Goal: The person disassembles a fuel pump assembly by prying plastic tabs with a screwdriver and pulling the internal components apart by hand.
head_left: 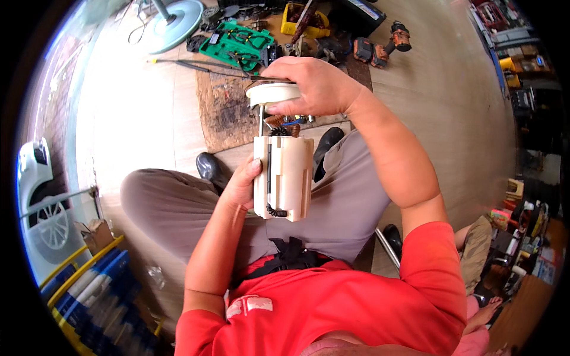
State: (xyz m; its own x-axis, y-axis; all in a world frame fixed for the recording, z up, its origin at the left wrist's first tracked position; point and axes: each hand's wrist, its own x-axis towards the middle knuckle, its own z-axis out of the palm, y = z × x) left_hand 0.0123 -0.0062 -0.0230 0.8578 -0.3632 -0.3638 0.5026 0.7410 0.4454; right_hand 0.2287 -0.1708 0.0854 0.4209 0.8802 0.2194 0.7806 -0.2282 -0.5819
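A fuel pump module (pixel 291 178) with an off-white plastic body stands upright between my two hands, above my lap. My left hand (pixel 242 181) is closed round the lower left side of its body, thumb on the front. At the top, my right hand (pixel 314 86) grips the round cream flange cap (pixel 273 94), fingers over it and thumb beneath. Between cap and body show a metal guide rod (pixel 261 120), a copper-coloured spring (pixel 292 128) and a black corrugated hose. Another piece of black hose (pixel 276 211) sits at the bottom of the body.
A worn wooden board (pixel 222 121) lies on the floor beyond my feet. Past it are a green tool case (pixel 237 43), a yellow bin (pixel 304 21), a cordless power tool (pixel 399 38) and a round stand base (pixel 175 24). Cluttered shelves line the right; another person's leg (pixel 477 252) shows there.
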